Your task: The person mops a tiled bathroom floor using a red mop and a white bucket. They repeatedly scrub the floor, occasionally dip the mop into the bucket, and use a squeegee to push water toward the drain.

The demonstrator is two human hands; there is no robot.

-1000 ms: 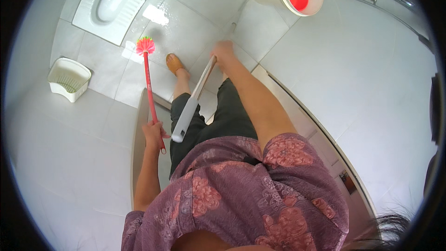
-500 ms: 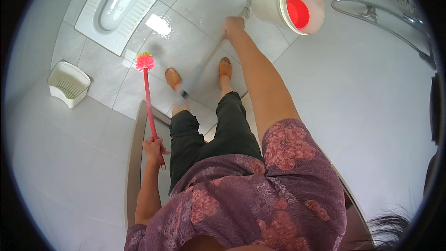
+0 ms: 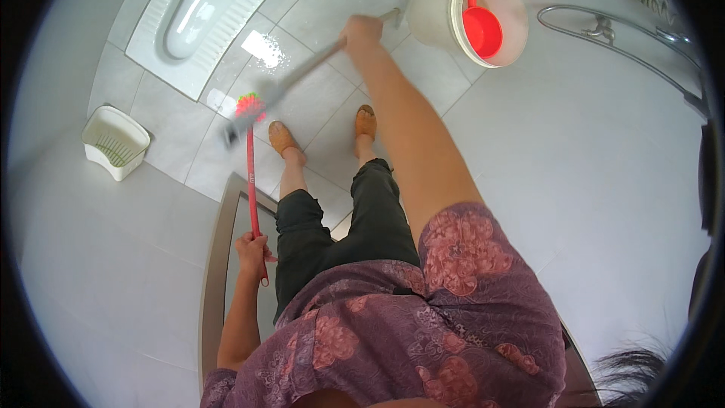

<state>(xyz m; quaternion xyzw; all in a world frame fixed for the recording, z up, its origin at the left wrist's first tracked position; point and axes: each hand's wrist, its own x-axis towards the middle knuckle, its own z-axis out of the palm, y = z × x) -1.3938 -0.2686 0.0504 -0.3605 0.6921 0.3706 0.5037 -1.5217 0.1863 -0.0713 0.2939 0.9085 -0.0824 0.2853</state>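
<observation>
My left hand [image 3: 253, 251], low at the left, is closed round the handle of a red toilet brush [image 3: 252, 181]. The brush points away from me, its round pink-and-green bristle head over the tiles left of my feet. Further out, my right hand [image 3: 361, 33] grips the grey pole of a floor squeegee [image 3: 310, 68]. This pole slants across the floor, and its near end passes in front of the brush head. Beside the white bucket, the squeegee's crosswise head is smeared by motion.
A white squat toilet [image 3: 204, 19] is set in the floor at the far left. The white bucket [image 3: 430, 15] holds a red dipper [image 3: 483, 30]. A white basket [image 3: 117, 140] is at the left wall, a shower hose [image 3: 574, 9] at the right. Wet tiles shine ahead of my feet.
My right hand has moved left and slightly nearer. The squeegee pole has swung, its near end going left and away from my legs to the brush head. The brush head has shifted slightly right.
</observation>
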